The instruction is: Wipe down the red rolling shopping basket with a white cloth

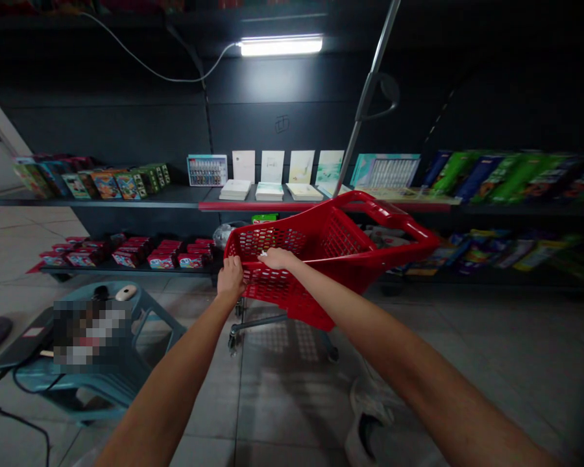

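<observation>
Red shopping cart (314, 224) gripped
Rim (251, 263) clamped by left hand (230, 279) fingers; right hand (278, 259) closure unclear; likely stiff, best steered by handle (394, 218).

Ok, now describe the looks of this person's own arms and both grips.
The left forearm and right forearm are bare as far as they show: no sleeve, cable, watch or strap is visible. The left grip and right grip are human hands without gloves. Any rings or fine markings are too small to make out.
</observation>
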{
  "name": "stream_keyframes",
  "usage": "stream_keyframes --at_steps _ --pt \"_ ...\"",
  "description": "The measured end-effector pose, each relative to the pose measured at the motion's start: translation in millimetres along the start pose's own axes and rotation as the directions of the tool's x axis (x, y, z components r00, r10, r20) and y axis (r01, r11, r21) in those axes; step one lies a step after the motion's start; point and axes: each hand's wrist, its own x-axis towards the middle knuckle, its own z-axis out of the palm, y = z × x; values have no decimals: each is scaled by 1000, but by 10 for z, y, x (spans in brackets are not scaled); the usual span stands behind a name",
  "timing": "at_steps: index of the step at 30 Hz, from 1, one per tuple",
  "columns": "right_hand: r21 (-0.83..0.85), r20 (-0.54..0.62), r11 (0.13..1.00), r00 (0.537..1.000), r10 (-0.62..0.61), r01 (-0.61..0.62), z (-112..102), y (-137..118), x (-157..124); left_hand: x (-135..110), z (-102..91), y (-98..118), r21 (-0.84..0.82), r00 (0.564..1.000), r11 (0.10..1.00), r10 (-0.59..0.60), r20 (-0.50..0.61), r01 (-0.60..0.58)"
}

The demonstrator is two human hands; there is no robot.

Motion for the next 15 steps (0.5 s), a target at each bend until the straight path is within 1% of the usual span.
stream_keyframes --at_steps 2,3,4,6,7,9,11,13,15 --pt "27 -20 999 999 -28 28 60 -200 71 16 13 60 -2 1000 1000 16 -2 -16" --pt "38 -31 998 999 -41 43 76 -253 84 25 19 88 -13 1000 1000 21 -1 -21" --pt "43 -44 997 997 -57 59 83 -269 80 36 24 112 -26 1000 999 26 1 -26" --pt "20 -69 995 993 -94 96 66 -191 22 56 31 154 -52 999 998 30 11 -29" --pt "-10 -75 994 991 -113 112 42 -101 -28 65 31 172 -60 999 998 30 17 -29" --pt "-86 -64 989 989 -130 124 -38 160 -163 74 25 203 -61 999 998 34 32 -32" --pt "-139 -24 984 993 -115 111 -150 495 -324 72 9 232 -59 999 998 36 40 -34" --pt "-158 16 981 993 -113 114 -286 861 -492 60 -14 260 -62 999 998 34 39 -32" --pt "-191 42 978 996 -77 84 -438 1212 -642 44 -36 285 -68 999 997 28 37 -26"
